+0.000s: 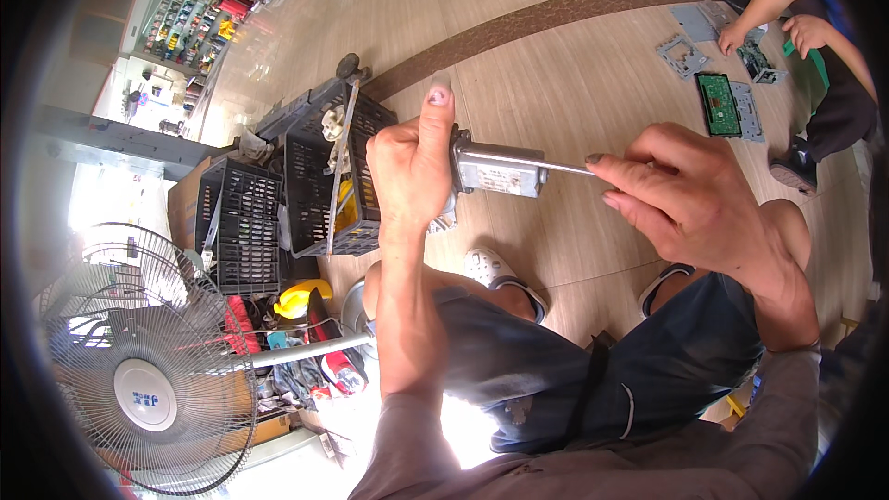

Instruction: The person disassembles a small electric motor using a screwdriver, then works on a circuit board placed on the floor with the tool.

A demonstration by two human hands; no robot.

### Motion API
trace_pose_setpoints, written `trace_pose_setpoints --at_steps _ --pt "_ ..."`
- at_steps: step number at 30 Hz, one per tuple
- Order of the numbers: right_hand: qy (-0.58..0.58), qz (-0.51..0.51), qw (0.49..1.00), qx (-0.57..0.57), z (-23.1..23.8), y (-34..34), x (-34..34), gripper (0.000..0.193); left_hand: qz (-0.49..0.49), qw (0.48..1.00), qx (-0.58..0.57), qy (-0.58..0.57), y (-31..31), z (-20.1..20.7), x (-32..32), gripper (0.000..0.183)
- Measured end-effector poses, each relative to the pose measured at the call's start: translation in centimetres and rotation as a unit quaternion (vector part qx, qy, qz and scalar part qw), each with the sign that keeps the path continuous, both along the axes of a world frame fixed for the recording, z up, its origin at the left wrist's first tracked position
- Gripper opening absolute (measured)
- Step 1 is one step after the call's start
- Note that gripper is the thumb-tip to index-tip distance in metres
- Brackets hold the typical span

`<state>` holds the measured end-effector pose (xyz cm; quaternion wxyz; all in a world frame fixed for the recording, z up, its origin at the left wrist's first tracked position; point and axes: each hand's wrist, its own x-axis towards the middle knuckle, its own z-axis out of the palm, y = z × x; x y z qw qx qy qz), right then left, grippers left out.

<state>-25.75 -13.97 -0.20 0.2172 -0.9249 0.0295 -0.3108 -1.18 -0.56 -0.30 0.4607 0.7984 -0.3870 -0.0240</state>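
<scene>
My left hand (pixel 414 162) is closed around one end of a grey metal housing (pixel 505 178), which looks like a small motor with a flange and a pale label. Its thumb points up, and the palm hides that end of the housing. A slim shiny metal rod (pixel 567 167) runs along the top of the housing, its far tip near the flange beside my left hand. At the other end, my right hand (pixel 690 194) pinches the rod between thumb and fingers. Whether the rod has a handle is hidden inside the hand.
Black plastic crates (pixel 319 176) holding parts stand at the left, near a floor fan (pixel 148 393). At the upper right, another person's hands (pixel 804 32) work over electronics, with a green circuit board (pixel 718 104) and metal plates on the floor. Stocked shelves (pixel 199 9) line the upper left.
</scene>
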Motion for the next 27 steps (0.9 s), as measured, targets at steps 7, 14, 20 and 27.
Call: trace_pose_setpoints --at_steps 7,14,20,27 --pt "-0.002 0.001 1.000 0.003 -0.03 -0.02 0.05 0.034 0.001 1.000 0.001 0.005 0.03 -0.22 0.15 0.067" --pt "0.001 -0.009 0.999 -0.039 0.08 -0.03 0.02 0.032 -0.002 1.000 -0.001 0.013 -0.11 -0.42 0.25 0.066" --pt "-0.027 -0.040 0.992 -0.114 -0.10 0.13 0.19 0.028 0.002 1.000 0.005 0.007 -0.11 -0.28 0.11 0.066" --pt "-0.029 -0.040 0.993 -0.104 -0.32 0.21 0.19 0.030 0.004 1.000 0.009 0.010 -0.12 -0.24 0.01 0.067"
